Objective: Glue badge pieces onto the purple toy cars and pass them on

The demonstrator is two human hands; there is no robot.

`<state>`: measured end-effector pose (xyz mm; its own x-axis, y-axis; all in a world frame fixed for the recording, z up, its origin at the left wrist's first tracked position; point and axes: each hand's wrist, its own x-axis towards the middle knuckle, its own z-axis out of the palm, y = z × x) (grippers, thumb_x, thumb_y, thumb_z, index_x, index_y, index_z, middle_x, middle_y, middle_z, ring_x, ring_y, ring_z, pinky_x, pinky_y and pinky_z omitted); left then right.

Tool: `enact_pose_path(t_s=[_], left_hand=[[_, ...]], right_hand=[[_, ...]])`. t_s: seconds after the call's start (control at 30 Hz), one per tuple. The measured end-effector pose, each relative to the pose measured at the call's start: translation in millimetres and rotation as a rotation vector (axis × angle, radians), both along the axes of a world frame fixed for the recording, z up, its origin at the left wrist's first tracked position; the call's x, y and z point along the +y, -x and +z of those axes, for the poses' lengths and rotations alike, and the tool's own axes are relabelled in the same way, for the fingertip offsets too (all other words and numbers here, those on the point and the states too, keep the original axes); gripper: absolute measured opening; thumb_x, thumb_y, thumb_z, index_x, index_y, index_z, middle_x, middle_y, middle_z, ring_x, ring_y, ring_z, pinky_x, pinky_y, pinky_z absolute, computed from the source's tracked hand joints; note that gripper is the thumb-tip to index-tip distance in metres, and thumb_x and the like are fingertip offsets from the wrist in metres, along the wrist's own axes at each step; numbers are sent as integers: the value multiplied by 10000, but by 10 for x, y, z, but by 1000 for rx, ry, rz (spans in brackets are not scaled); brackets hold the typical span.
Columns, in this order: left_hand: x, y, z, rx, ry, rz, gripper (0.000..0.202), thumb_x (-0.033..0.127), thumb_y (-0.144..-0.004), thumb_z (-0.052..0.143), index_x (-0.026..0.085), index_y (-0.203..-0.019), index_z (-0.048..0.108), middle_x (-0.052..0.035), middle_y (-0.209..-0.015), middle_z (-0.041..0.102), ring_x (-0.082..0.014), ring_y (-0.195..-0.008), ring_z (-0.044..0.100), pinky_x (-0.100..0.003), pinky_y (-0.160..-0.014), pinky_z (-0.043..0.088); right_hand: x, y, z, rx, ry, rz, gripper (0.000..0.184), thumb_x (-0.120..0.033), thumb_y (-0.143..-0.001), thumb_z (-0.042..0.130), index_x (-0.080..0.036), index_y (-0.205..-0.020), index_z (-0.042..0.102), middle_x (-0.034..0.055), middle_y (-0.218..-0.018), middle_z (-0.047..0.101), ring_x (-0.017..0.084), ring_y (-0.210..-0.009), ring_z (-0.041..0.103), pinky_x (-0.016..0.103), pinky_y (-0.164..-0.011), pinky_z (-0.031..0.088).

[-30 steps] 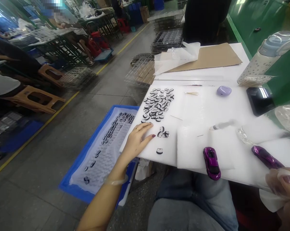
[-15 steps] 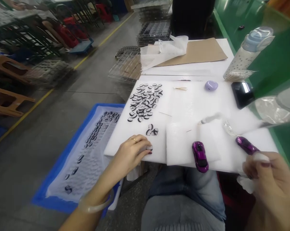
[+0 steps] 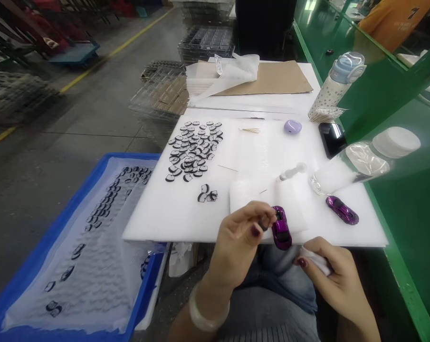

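Pinched in the fingers of my left hand [image 3: 241, 237] is a small dark curved part [image 3: 262, 225], like those on the foam sheet; the fingers hide much of it. Just right of that hand a purple toy car [image 3: 281, 229] lies at the near edge of the white foam. My right hand [image 3: 334, 273] is closed around a crumpled white cloth [image 3: 316, 261], below the table edge. A second purple toy car [image 3: 342, 210] rests farther right. Many black-rimmed clear parts [image 3: 193, 149] are spread at the left, with a small cluster [image 3: 207, 194] nearer me.
A clear bottle with a white cap [image 3: 396, 141] leans at the right, near a phone [image 3: 332, 139] and a dotted flask [image 3: 338, 85]. A small dropper-like bottle [image 3: 292, 172] lies mid-table. At floor level on the left is a blue tray [image 3: 11, 289] holding more parts. A green partition [image 3: 407, 204] borders the right.
My left hand has moved right from the near-left foam, carrying the small part to the purple car. My right hand has come left with the white cloth. The view has turned right.
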<state>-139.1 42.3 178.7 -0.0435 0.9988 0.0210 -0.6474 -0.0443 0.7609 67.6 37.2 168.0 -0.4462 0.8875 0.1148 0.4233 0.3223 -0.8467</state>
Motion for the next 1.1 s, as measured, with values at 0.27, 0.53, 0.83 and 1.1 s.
enact_pose_path(t_s=[0.27,0.53,0.83,1.1], left_hand=[[142,43,-87,-225,142,-76,277,390,-779,822,153,-918,782,-40,-847,661,-98,-800,606,-171,-753,530],[179,103,-98,-237,147,-181,265,373,-771,831,157,-917,780,-53,-845,657,-110,-775,590,-191,-723,517],[171,101,-90,-159,169,-126,295,446,-750,830,184,-868,764,-55,-831,634,-141,-762,556,-245,-703,515],[130,54,-100,-197,164,-47,251,424,-781,811,202,-879,745,-35,-865,627,-132,-797,553,-235,-721,498]], right_hand=[[67,200,-51,86,71,188,34,-203,-941,562,-206,-947,596,-17,-749,632,102,-616,562,217,-591,419],[224,103,-111,14,-221,-414,75,-252,-932,596,-199,-934,650,18,-903,681,147,-792,636,225,-678,480],[65,172,-47,-12,-378,-428,32,-157,-900,610,-189,-900,606,-13,-734,639,107,-584,576,218,-531,439],[-106,477,-71,-29,-461,154,63,-125,-923,513,-183,-910,532,48,-964,748,113,-585,660,250,-485,431]])
